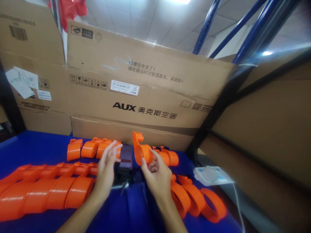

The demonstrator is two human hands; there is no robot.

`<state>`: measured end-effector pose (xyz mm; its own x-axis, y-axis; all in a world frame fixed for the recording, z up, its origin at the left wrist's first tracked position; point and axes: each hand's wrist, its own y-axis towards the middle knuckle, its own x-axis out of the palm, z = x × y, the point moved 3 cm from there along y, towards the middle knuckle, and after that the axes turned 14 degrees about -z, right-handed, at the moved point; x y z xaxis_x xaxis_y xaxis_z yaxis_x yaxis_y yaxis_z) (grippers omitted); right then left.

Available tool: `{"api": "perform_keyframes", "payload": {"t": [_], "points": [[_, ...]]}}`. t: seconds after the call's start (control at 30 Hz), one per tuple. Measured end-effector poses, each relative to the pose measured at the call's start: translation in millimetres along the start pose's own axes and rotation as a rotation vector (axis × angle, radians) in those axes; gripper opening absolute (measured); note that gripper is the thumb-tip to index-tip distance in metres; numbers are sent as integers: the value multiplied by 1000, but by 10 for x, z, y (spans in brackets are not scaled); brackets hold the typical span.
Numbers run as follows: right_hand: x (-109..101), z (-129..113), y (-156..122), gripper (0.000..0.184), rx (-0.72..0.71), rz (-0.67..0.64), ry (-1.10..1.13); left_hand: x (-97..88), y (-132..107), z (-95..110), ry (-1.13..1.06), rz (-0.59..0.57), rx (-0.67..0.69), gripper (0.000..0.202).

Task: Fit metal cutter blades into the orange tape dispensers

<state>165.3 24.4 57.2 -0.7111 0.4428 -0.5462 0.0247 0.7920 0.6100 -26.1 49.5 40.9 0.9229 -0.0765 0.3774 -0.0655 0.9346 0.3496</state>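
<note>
An orange curved plastic part [141, 151], a ring with a hooked arm on top, is raised above the table in my right hand [156, 174], pinched between thumb and fingers. My left hand [108, 166] is held up with its fingers spread and nothing in it. Between the two hands stands a dark rectangular device [126, 157], its lower part in shadow. Behind my left hand runs a short row of similar orange parts [89, 148]. A longer row of larger orange parts [57, 191] lies to the left of my left forearm.
Several orange rings [213, 205] lie right of my right forearm, and more orange parts [173, 158] sit behind my right hand. A blue cover [29, 145] lies over the table. Cardboard sheets [145, 87] wall the back. At right is a white corded item [213, 175].
</note>
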Motion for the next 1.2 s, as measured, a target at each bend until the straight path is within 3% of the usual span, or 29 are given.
{"api": "perform_keyframes", "payload": {"t": [0.17,0.37,0.67,0.8,1.0,1.2], "points": [[76,112,65,43,138,-97,-236,-49,28,-46,-140,56,-55,46],[256,120,122,43,115,-182,-346,-31,27,-28,-252,100,-85,41],[430,258,200,38,91,-213,-421,-3,10,-5,-277,63,-86,39],[351,214,202,35,67,-202,-400,-9,11,9,-276,86,-81,37],[57,264,224,39,63,-44,-508,-28,13,-32,-265,99,-88,36],[7,417,223,37,148,-132,-598,-28,6,-62,-252,74,-71,30]]}}
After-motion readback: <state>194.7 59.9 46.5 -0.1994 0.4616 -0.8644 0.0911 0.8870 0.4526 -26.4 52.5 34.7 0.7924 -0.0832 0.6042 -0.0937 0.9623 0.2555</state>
